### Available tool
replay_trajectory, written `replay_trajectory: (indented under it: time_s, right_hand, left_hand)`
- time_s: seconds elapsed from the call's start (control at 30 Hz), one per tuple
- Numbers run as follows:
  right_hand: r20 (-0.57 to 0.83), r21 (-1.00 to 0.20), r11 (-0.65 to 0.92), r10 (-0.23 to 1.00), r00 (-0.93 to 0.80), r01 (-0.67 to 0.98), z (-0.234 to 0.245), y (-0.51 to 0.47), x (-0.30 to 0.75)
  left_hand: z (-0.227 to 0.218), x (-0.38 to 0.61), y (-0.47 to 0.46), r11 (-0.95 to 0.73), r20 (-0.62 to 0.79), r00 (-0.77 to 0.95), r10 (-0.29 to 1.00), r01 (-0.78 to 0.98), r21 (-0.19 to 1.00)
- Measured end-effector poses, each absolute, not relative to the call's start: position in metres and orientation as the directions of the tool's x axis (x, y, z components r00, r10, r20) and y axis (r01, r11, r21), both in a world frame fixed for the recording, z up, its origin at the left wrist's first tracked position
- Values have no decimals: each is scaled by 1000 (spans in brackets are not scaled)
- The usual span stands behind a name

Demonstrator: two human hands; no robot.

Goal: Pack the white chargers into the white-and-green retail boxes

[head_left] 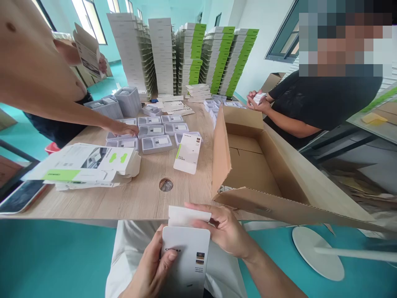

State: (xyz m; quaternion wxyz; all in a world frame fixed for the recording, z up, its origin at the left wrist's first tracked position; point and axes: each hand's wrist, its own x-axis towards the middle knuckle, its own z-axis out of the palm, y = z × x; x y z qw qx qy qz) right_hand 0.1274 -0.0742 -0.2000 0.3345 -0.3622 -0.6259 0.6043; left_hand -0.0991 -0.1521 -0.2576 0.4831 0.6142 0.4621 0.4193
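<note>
My left hand [151,263] is closed around the side of a white packaging box [187,265], its thumb pressed on the printed front. The box is held above my lap, just in front of the table edge. At its top end, my right hand [228,231] pinches a white flap [184,216] between thumb and fingers. How the flap joins the box is hidden. Ahead of my hands on the tabletop, a similar white and green box [188,153] leans on one of several white plastic trays [156,143].
Right of my hands stands an open cardboard carton [254,165]. Flattened boxes [89,163] are piled at left, beside a tablet [23,196]. Tall stacks of boxes [161,58] line the back. A co-worker's hand [120,128] touches the trays; another person [322,95] sits at right.
</note>
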Motion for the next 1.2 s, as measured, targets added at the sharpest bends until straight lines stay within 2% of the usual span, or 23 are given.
replay_trajectory:
  time_s: [0.17, 0.4, 0.47, 0.53, 0.63, 0.73, 0.83, 0.9, 1.0, 1.2]
  right_hand:
    - [221, -936, 339, 781, -584, 99, -200, -72, 129]
    - [316, -820, 565, 580, -751, 91, -198, -64, 144]
    - [254, -826, 549, 564, -785, 128, -190, -62, 150]
    - [154, -869, 468, 558, -815, 157, -179, -59, 157]
    - [-24, -964, 219, 503, -864, 154, -162, -52, 165]
    - [-71, -991, 67, 492, -868, 119, -155, -46, 161]
    - [-140, -981, 21, 610, -780, 192, -159, -42, 145]
    - [-246, -959, -46, 620, -745, 278, -165, -39, 131]
    - [-339, -933, -100, 563, -754, 345, -169, -30, 117]
    - [-467, -866, -19, 390, -793, 501, -156, -15, 111]
  left_hand:
    - [-253, -102, -156, -179, 136, 279, 951, 133, 975]
    - [-250, -104, -156, -234, 180, 323, 929, 138, 962]
    - [-250, -102, -155, -242, 187, 313, 931, 146, 959]
    - [-249, -101, -155, -260, 204, 312, 928, 150, 954]
    - [-249, -100, -155, -274, 208, 342, 916, 156, 949]
    - [-250, -99, -156, -254, 179, 360, 915, 171, 952]
    - [-250, -97, -154, -219, 143, 332, 932, 204, 954]
    - [-246, -95, -151, -190, 120, 280, 952, 235, 953]
    - [-241, -94, -146, -166, 112, 220, 969, 245, 955]
    - [-247, -100, -150, -270, 217, 270, 938, 178, 946]
